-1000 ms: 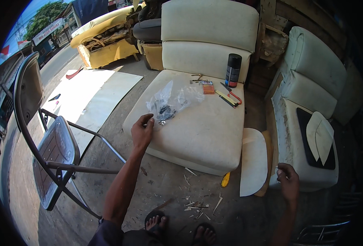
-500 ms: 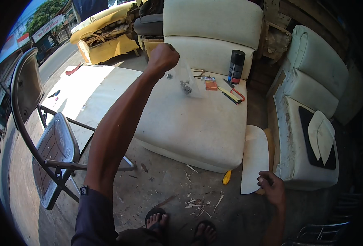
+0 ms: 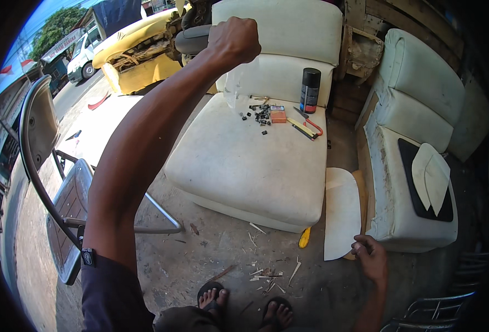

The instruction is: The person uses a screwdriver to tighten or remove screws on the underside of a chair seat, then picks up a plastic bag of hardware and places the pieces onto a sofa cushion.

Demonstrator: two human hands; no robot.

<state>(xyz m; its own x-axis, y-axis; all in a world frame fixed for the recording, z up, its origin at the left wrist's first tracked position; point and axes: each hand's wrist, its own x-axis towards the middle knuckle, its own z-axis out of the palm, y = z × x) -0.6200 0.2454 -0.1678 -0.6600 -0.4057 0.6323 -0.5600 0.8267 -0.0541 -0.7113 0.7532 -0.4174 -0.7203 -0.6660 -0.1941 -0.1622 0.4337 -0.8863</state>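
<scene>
My left hand point(image 3: 234, 41) is raised over the white padded seat point(image 3: 244, 171), its fist closed on the top of a clear plastic bag point(image 3: 238, 88) that hangs down to the seat. Several small black pieces point(image 3: 263, 115) lie loose on the seat beside the bag. Next to them sit a small orange box point(image 3: 278, 115), scissors with red handles point(image 3: 313, 124), a yellow cutter point(image 3: 301, 127) and an upright black spray can point(image 3: 310, 90). Low on the right, my right hand point(image 3: 371, 258) hovers by a white curved panel point(image 3: 342, 216), fingers loosely bent, with nothing visible in it.
At left stands a folding metal chair point(image 3: 70, 216). Another white seat point(image 3: 416, 216) on the right bears a black board and pale cut pieces point(image 3: 431, 177). A yellow-handled object point(image 3: 305, 238) and scraps point(image 3: 266, 274) lie on the floor. A torn yellow seat point(image 3: 139, 61) stands behind.
My left hand has risen, lifting the bag. Small black pieces, earlier bunched in the bag, now lie scattered on the seat. My right hand has barely moved.
</scene>
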